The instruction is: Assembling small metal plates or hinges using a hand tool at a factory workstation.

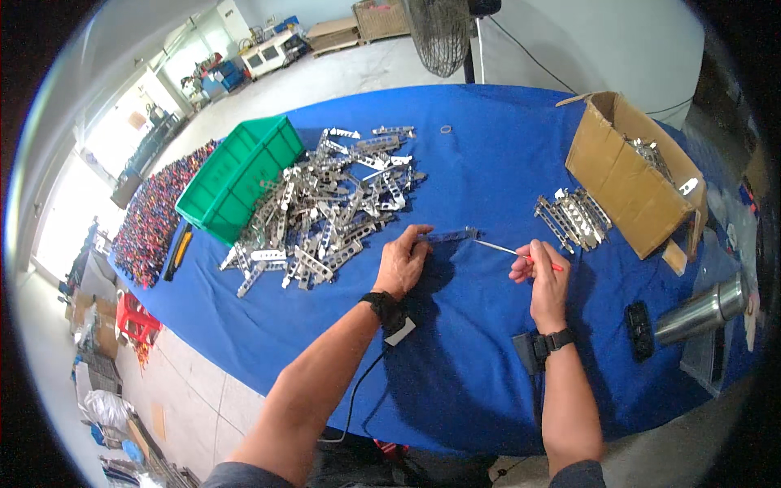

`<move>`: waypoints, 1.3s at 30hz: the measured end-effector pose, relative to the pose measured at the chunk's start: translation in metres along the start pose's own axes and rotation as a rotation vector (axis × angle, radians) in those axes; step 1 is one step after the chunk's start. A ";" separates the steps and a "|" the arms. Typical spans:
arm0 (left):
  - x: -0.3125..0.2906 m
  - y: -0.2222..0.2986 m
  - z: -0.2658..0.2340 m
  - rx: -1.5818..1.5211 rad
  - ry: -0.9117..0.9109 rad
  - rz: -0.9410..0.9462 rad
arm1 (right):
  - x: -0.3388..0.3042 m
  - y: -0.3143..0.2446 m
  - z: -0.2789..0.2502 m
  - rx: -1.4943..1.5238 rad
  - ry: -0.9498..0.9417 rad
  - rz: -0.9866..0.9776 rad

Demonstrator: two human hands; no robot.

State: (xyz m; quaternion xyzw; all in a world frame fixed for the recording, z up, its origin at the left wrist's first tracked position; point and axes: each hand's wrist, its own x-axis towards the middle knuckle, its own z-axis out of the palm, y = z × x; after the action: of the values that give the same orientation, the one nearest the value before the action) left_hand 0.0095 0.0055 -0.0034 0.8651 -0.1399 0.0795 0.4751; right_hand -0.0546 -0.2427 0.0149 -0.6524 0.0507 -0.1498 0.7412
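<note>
My left hand [401,264] is closed on one end of a flat metal strip with holes [450,236], which lies low over the blue cloth. In my right hand [543,281] is a thin red-handled tool [503,248] with a pale metal shaft; whether it is a file or a screwdriver I cannot tell. Its tip is at the strip's right end. A large heap of similar metal strips [325,203] spreads to the left of the strip. To the right, a small group of them [573,218] lies side by side. Both wrists wear black bands.
A green plastic crate [236,180] tilts against the heap's left side. At the right stands an open cardboard box [626,175] with metal parts inside. Near it are a steel tumbler [701,311] and a black object [640,332]. A cable [355,390] runs from my left wrist. Behind the table stands a fan [439,37].
</note>
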 end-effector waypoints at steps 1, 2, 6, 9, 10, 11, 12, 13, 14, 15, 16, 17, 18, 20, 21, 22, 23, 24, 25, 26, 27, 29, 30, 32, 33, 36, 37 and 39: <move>0.001 0.001 0.001 0.001 0.008 0.005 | -0.002 0.000 0.001 0.002 -0.041 0.011; 0.000 -0.002 0.001 0.016 0.020 0.033 | -0.004 0.002 0.007 -0.008 -0.065 0.000; 0.001 -0.002 0.001 0.033 0.030 0.086 | -0.007 0.004 0.018 -0.089 -0.152 -0.060; 0.002 -0.002 0.002 0.054 0.038 0.082 | -0.006 0.006 0.022 -0.136 -0.151 -0.099; 0.003 -0.003 0.004 0.050 0.050 0.098 | -0.006 0.006 0.023 -0.144 -0.134 -0.096; 0.004 -0.004 0.003 0.051 0.063 0.119 | -0.004 0.006 0.025 -0.146 -0.115 -0.098; 0.004 -0.005 0.003 0.045 0.079 0.106 | -0.002 0.008 0.026 -0.159 -0.141 -0.093; 0.003 -0.006 0.004 0.038 0.095 0.095 | -0.001 0.011 0.028 -0.172 -0.166 -0.088; 0.003 -0.007 0.002 0.034 0.106 0.087 | 0.000 0.013 0.031 -0.182 -0.185 -0.083; 0.003 -0.009 0.001 0.036 0.116 0.078 | 0.001 0.014 0.036 -0.187 -0.197 -0.083; 0.003 -0.010 -0.002 0.037 0.126 0.069 | 0.004 0.014 0.042 -0.192 -0.208 -0.083; 0.004 -0.010 0.000 0.048 0.126 0.064 | 0.006 0.016 0.042 -0.186 -0.211 -0.079; 0.005 -0.008 0.003 0.039 0.129 0.066 | 0.007 0.017 0.040 -0.174 -0.209 -0.070; 0.003 -0.007 0.005 0.021 0.136 0.069 | 0.007 0.019 0.039 -0.151 -0.207 -0.051; 0.003 -0.007 0.005 0.032 0.143 0.079 | 0.006 0.018 0.040 -0.152 -0.215 -0.075; 0.004 -0.007 0.004 0.043 0.149 0.089 | 0.006 0.015 0.043 -0.153 -0.223 -0.098; 0.003 -0.008 0.003 0.054 0.151 0.096 | 0.005 0.015 0.044 -0.152 -0.230 -0.117; 0.003 -0.009 0.003 0.068 0.149 0.089 | 0.005 0.015 0.043 -0.144 -0.221 -0.106; 0.004 -0.011 0.003 0.082 0.148 0.082 | 0.006 0.015 0.041 -0.135 -0.211 -0.095; 0.004 -0.010 0.003 0.096 0.145 0.075 | 0.008 0.017 0.038 -0.127 -0.201 -0.083; 0.004 -0.009 0.003 0.110 0.144 0.060 | 0.011 0.020 0.036 -0.113 -0.185 -0.055; 0.004 -0.007 0.004 0.134 0.163 0.083 | 0.012 0.020 0.033 -0.064 -0.154 -0.019; 0.003 -0.006 0.004 0.146 0.175 0.095 | 0.012 0.020 0.032 -0.040 -0.139 -0.003; 0.003 -0.006 0.004 0.120 0.157 0.062 | 0.011 0.020 0.035 -0.071 -0.167 -0.050; 0.004 -0.007 0.004 0.120 0.159 0.065 | 0.010 0.020 0.037 -0.103 -0.189 -0.091; 0.004 -0.010 0.005 0.113 0.171 0.082 | 0.009 0.021 0.035 -0.144 -0.211 -0.117; 0.005 -0.011 0.006 0.109 0.176 0.089 | 0.010 0.022 0.034 -0.148 -0.211 -0.110; 0.004 -0.012 0.006 0.112 0.174 0.100 | 0.010 0.023 0.032 -0.143 -0.238 -0.081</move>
State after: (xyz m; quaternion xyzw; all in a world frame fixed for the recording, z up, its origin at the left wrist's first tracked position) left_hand 0.0176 0.0058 -0.0149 0.8721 -0.1368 0.1855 0.4318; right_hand -0.0327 -0.2134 -0.0014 -0.7181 -0.0536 -0.0971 0.6871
